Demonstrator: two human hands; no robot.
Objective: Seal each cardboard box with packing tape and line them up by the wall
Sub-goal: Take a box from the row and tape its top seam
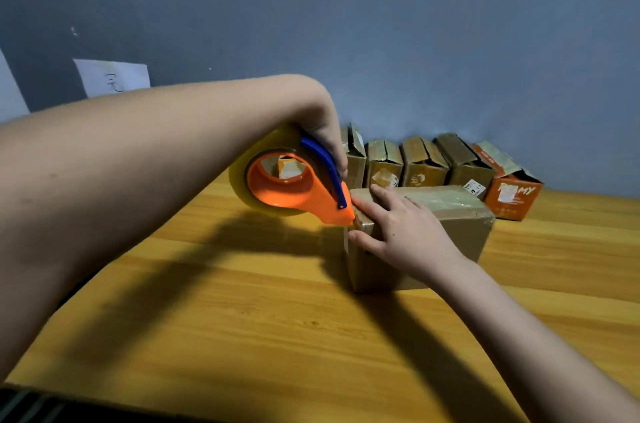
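Note:
A brown cardboard box (450, 215) lies on the wooden table (242, 318), its top covered with shiny tape. My left hand (325, 142) grips the blue handle of an orange tape dispenser (294, 187) loaded with a clear roll. The dispenser's nose touches the box's near left top edge. My right hand (398, 228) rests flat on that same corner, fingers straight on the top and thumb down the end face. Several more boxes stand in a row against the blue wall: brown ones (422, 163) with flaps ajar and an orange one (509, 187) at the right end.
A white sheet of paper (114, 76) is stuck on the wall at the left. The table's near edge runs along the bottom left, with striped fabric (31, 405) below it. My left forearm crosses the left half of the view.

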